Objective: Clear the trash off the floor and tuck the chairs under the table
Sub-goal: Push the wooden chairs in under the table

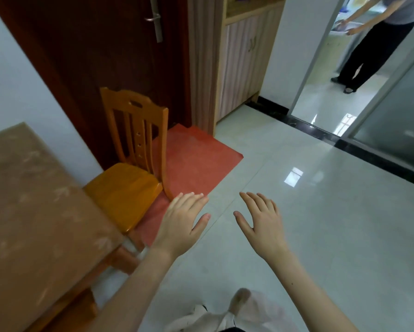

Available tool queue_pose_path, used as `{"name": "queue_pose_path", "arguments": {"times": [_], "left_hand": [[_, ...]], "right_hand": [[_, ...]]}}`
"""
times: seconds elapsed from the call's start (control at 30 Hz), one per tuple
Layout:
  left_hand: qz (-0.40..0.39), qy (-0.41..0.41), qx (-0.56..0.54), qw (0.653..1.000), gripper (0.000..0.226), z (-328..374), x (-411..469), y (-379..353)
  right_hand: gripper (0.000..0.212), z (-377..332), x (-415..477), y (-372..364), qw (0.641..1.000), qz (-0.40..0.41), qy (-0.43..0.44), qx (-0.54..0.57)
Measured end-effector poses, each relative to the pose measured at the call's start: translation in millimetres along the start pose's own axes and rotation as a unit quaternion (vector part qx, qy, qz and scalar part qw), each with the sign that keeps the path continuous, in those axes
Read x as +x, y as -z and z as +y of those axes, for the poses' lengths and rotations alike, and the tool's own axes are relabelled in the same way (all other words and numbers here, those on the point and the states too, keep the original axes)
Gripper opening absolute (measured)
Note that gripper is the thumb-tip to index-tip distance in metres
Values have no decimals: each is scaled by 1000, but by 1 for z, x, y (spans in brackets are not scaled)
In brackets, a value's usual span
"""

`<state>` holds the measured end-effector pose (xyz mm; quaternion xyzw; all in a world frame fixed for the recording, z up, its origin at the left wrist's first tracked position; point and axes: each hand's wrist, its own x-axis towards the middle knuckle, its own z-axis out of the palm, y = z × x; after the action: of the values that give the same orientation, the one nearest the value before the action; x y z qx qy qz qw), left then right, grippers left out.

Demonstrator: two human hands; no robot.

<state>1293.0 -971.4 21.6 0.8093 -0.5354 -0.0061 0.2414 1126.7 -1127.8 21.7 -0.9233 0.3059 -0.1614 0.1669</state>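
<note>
Two bare hands reach out, palms down over the pale tiled floor, the left hand and the right hand both spread flat with fingers apart and nothing held. One wooden chair stands just ahead of the left hand, its seat partly under the edge of the table with the brown patterned cloth, its tall slatted back rising upright on the side away from the table. A red mat lies under its rear legs, before a dark door. Beside the door stands a light cabinet. Open tile spreads to the right as far as a black threshold strip, beyond which another person stands in a doorway
</note>
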Motion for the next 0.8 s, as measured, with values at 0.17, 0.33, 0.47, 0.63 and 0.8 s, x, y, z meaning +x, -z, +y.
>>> {"name": "queue_pose_path", "arguments": {"times": [0.17, 0.33, 0.47, 0.63, 0.8], "left_hand": [[-26, -8, -12, 1000, 44, -26, 78, -27], [-36, 32, -10, 999, 46, -55, 162, -65], [-9, 96, 1, 995, 49, -77, 241, -71], [52, 172, 18, 984, 50, -105, 323, -52], [66, 249, 53, 965, 51, -152, 368, -43]], "right_hand": [[58, 32, 75, -13, 1000, -19, -2, -5], [58, 72, 186, -39, 998, -48, 31, 11], [56, 94, 291, -52, 993, -75, 89, 18], [51, 99, 409, -59, 979, -108, 171, 29], [47, 81, 514, -94, 951, -150, 265, 62]]}}
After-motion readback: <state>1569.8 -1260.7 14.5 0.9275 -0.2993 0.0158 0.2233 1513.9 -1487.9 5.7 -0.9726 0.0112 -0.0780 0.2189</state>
